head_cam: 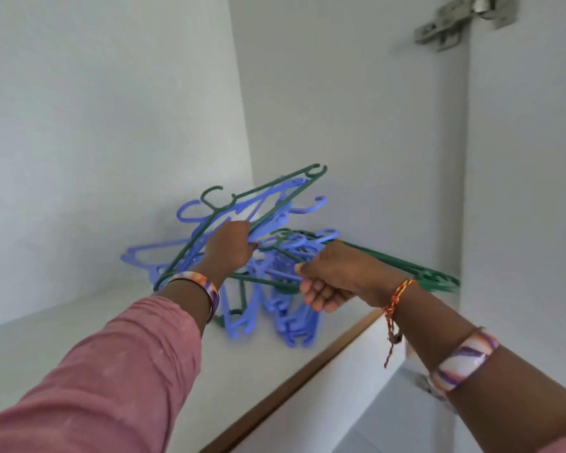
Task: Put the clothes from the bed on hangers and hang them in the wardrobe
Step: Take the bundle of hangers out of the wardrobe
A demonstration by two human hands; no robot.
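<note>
Head view: tangled blue and green hangers on wardrobe shelf, left hand gripping raised bunch, right hand curled around green ones; no clothes visible, hanging not begun.

I see a metal hinge top right, white back wall, shelf's brown wood edge.
</note>
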